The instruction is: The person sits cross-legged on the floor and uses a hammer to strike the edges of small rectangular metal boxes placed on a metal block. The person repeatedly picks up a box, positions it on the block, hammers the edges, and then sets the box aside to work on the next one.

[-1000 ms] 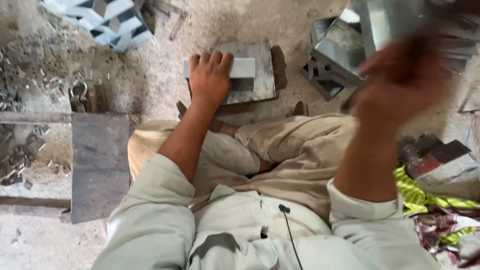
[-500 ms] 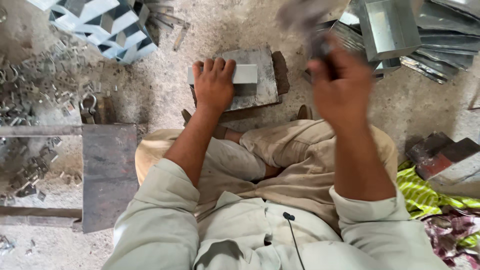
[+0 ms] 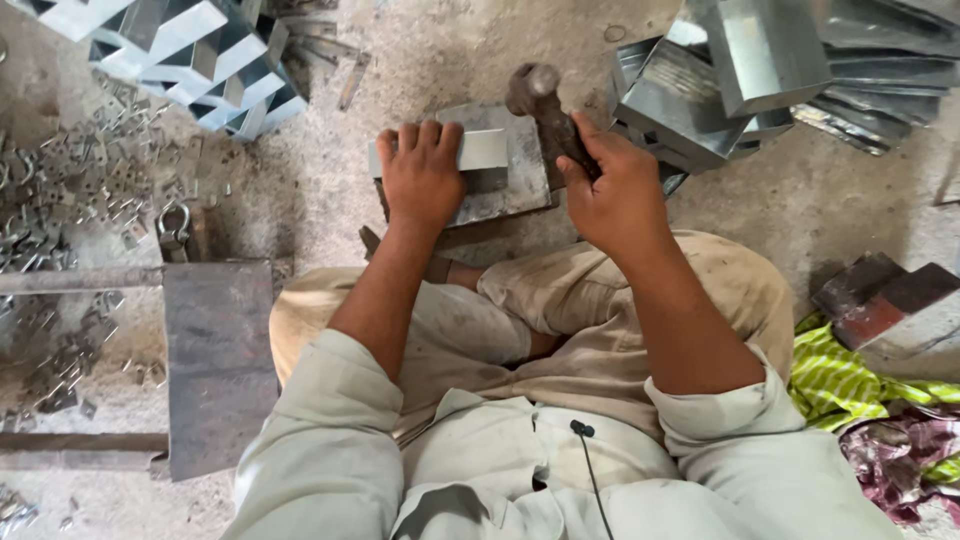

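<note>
The right hand (image 3: pixel 615 195) has come down from its raised blur — fingers clamped on the hammer (image 3: pixel 545 110), whose head now hangs just over the metal block (image 3: pixel 505 175). The left hand (image 3: pixel 422 172) stays flat, fingers together, pressing the metal strip (image 3: pixel 480 150) on that block.

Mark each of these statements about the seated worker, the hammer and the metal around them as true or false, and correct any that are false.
1. The right hand grips a hammer. True.
2. The left hand is lifted clear of the metal strip. False: it lies flat on the strip, pressing it to the metal block.
3. The hammer head rests on the ground beside the person's knee. False: it is up by the far edge of the block.
4. Folded metal boxes are stacked at the upper right. True.
5. A green striped cloth lies to the person's right. True.
</note>
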